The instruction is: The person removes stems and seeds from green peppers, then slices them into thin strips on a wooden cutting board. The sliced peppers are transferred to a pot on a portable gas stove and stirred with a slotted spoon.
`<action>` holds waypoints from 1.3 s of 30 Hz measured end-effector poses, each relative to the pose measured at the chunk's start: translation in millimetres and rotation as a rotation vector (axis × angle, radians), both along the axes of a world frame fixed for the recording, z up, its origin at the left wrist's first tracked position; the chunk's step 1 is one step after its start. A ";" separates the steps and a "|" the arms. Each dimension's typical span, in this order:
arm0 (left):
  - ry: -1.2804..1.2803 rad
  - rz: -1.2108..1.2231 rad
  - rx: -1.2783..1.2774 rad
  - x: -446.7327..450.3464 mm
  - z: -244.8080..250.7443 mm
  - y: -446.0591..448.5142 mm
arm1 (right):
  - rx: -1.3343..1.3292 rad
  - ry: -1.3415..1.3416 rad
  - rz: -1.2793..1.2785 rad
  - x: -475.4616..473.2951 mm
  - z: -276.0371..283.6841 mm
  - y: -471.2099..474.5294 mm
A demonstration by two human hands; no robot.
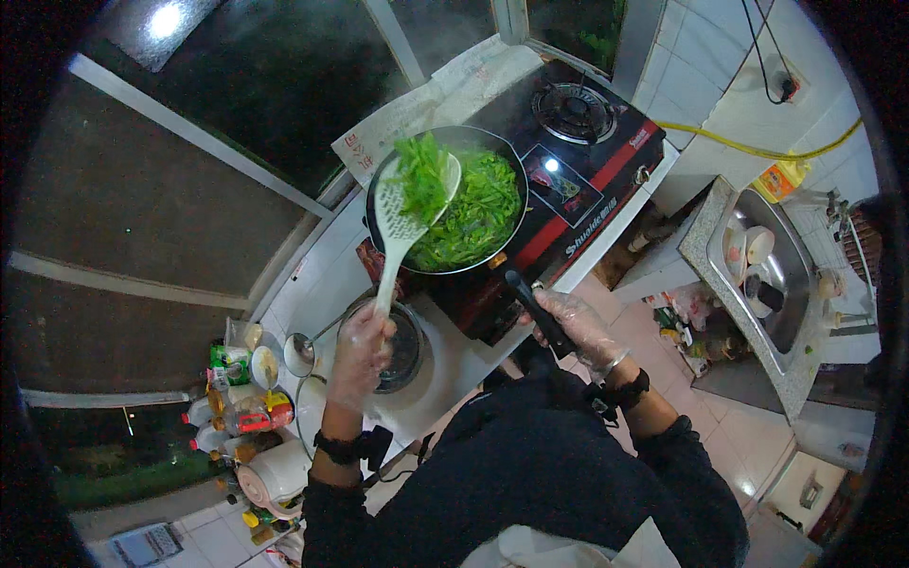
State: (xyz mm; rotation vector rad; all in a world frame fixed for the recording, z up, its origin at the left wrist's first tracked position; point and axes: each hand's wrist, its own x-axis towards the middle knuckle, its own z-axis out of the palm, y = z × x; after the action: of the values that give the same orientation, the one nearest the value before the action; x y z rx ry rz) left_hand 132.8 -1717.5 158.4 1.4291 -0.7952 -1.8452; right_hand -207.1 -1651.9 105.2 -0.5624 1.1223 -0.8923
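My left hand [363, 351], in a clear plastic glove, grips the handle of a white slotted skimmer [392, 263]. Its perforated head is over the left side of a deep frying pan [491, 140] and carries a clump of green leafy vegetables [424, 186]. More chopped greens [490, 206] fill much of the pan, with a little steam rising. The pan sits on the left side of a black gas stove [550, 245], hiding any burner beneath. My right hand [584, 328], also gloved, is closed around the pan's black handle [540, 312].
A bare burner [574, 113] is on the stove's right side. Beside my left hand are a round glass vessel or lid [405, 348] and a metal ladle [301, 349]. Several bottles [256, 415] crowd the left. Bowls [760, 245] lie in the sink [785, 337]; a yellow hose [756, 151] crosses the wall.
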 end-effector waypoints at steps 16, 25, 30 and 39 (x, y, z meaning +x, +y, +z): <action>0.040 0.034 -0.036 -27.2 -17.5 -13.3 | -0.017 0.020 0.012 0.7 1.5 1.3; 0.080 0.006 -0.048 -33.3 -15.3 -1.0 | -0.033 -0.020 -0.025 1.1 -1.1 0.7; 0.051 0.041 -0.094 -41.3 -19.6 2.6 | -0.029 0.007 -0.010 -0.1 -1.5 1.1; 0.118 0.037 -0.107 -53.6 -32.2 8.9 | -0.025 0.028 0.035 -1.2 1.5 1.1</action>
State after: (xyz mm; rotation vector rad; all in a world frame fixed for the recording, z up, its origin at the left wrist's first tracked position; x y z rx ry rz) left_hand 79.2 -1708.6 126.3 1.2483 -0.7907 -1.8134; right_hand -208.4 -1650.8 106.7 -0.6147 1.1244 -0.8711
